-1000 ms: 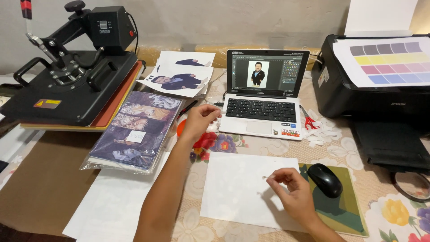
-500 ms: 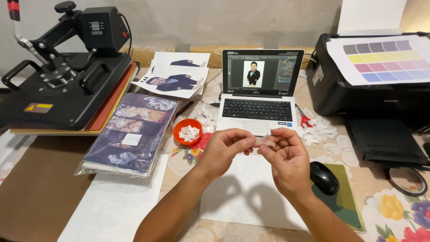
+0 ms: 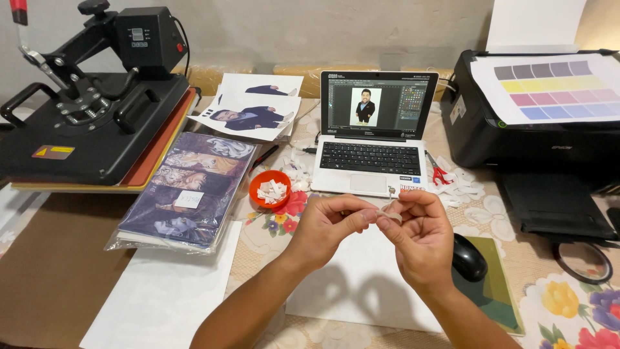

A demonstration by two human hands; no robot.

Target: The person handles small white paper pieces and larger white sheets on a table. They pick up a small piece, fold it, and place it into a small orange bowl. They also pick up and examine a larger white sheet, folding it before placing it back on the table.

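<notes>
Floral tablecloth (image 3: 568,304) | hands pinch small pale strip (image 3: 389,215) between fingertips | long axis left-right

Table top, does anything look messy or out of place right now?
Yes: white paper scraps lie loose around the red scissors beside the laptop, though an orange bowl already holds similar bits. Nothing looks spilled or damaged.

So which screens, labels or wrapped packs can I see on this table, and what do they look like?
Laptop screen: back centre, dark editing window with a standing figure's photo.
Clear plastic pack: left of the orange bowl, flat, purple-brown prints, small white label.
Colour test sheet: on the black printer, grey, yellow, pink, blue rows.
Yellow warning sticker: on the heat press.
</notes>
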